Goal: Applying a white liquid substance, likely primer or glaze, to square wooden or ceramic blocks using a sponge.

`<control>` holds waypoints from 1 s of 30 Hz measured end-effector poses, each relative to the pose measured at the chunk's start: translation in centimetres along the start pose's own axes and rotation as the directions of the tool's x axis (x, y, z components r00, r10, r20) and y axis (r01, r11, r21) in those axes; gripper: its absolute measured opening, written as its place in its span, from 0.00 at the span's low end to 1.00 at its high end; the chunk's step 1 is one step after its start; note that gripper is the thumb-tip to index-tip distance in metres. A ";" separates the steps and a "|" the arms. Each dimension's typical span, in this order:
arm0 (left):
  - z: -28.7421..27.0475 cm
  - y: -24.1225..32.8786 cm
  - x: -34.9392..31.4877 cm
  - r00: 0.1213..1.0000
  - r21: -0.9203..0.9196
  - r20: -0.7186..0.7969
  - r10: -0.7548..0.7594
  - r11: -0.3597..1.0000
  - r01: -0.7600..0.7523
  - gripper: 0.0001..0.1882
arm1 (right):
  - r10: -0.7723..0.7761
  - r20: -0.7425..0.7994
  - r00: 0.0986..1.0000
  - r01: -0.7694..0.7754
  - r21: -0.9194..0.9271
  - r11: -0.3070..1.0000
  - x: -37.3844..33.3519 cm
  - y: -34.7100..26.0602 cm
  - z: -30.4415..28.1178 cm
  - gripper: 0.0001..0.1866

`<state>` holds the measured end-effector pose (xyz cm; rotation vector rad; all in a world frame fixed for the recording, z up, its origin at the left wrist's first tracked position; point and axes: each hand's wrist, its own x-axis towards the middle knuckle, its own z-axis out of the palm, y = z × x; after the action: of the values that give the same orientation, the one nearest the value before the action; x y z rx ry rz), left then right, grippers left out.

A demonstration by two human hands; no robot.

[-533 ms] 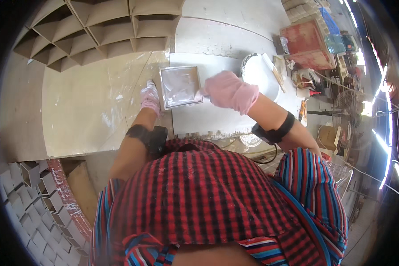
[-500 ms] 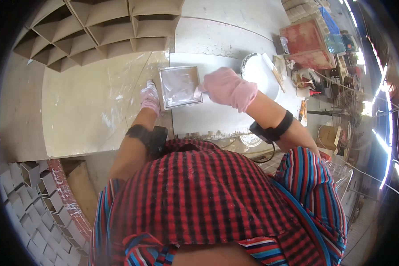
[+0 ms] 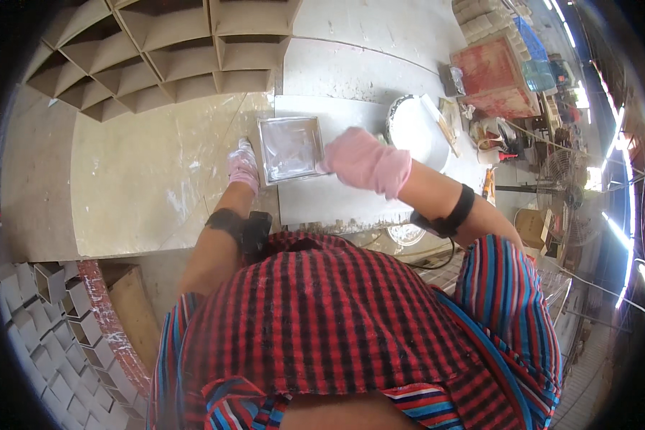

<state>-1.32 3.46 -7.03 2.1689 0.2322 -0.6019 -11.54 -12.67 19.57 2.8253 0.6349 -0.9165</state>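
Note:
A shallow square box (image 3: pixel 292 147) with low walls stands at mid-table, its inside smeared with white paste or paint. My left hand (image 3: pixel 243 163), in a pink glove with whitish fingers, grips the box's left side. At the right edge of the box, my gloved right hand (image 3: pixel 362 161) is closed, with its fingertips by the near right corner. What it holds, if anything, is hidden by the glove. To the right of this hand sits a round tub of white material (image 3: pixel 414 132) with a dark-stained rim. A flat wooden-handled tool (image 3: pixel 448 130) lies across the tub's right side.
Brown stacked compartment boxes (image 3: pixel 172 54) fill the back left of the table. A white board (image 3: pixel 315 204) lies under my right hand. A red-stained box (image 3: pixel 496 75) stands at the back right. Several small boxes (image 3: pixel 68 344) are stacked at lower left. A fan (image 3: pixel 566 190) is at the right.
My right hand has moved nearer to me along the box's right side. More white covers the inside of the box on the right. My left hand stays at the left side.

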 end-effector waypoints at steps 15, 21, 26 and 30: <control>-2.4 3.3 -5.3 0.867 0.603 0.155 0.474 0.649 -0.463 0.09 | 0.545 -0.264 0.795 -0.433 0.382 0.817 2.2 -0.4 -2.0 0.12; -1.8 4.1 -5.0 0.980 0.211 -0.001 0.198 0.958 -0.194 0.13 | 0.492 -0.221 0.842 -0.415 0.318 0.853 3.5 -1.9 0.1 0.13; -0.5 3.4 -3.8 0.994 0.029 -0.010 0.112 0.993 -0.111 0.20 | 0.436 -0.481 0.761 -0.256 0.395 0.883 4.0 -1.3 2.4 0.13; -0.8 3.7 -3.4 0.998 -0.027 0.060 0.008 1.000 -0.006 0.23 | 0.420 -0.511 0.750 -0.236 0.387 0.892 4.8 -0.7 3.5 0.13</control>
<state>-2.68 1.92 -2.38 2.1222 0.1991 -0.6551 -10.21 -11.09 13.95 3.3457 -0.0056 -0.0562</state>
